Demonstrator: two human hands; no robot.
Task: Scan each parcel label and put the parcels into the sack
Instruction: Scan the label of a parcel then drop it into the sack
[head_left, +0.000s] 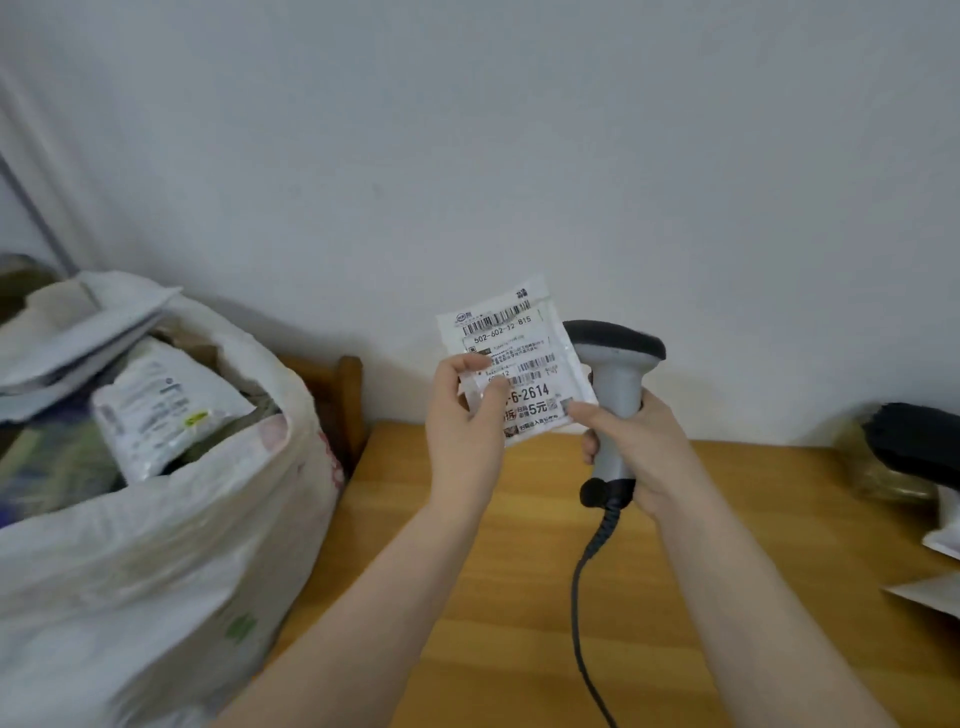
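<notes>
A small white parcel (519, 343) with a printed barcode label is held up above the wooden table (498, 597), label facing me. My left hand (465, 410) pinches its left edge between thumb and fingers. My right hand (631, 447) grips the handle of a grey and black barcode scanner (615, 379), whose head sits just right of the parcel; its thumb touches the parcel's lower right corner. A large white sack (171, 545) stands open at the left, with several parcels inside, one white parcel (161, 405) on top.
The scanner's black cable (579, 613) hangs down over the table toward me. At the right edge lie a dark object (914, 441) and white parcels (935, 592). A wooden chair back (345, 400) stands between the sack and the table. A plain wall is behind.
</notes>
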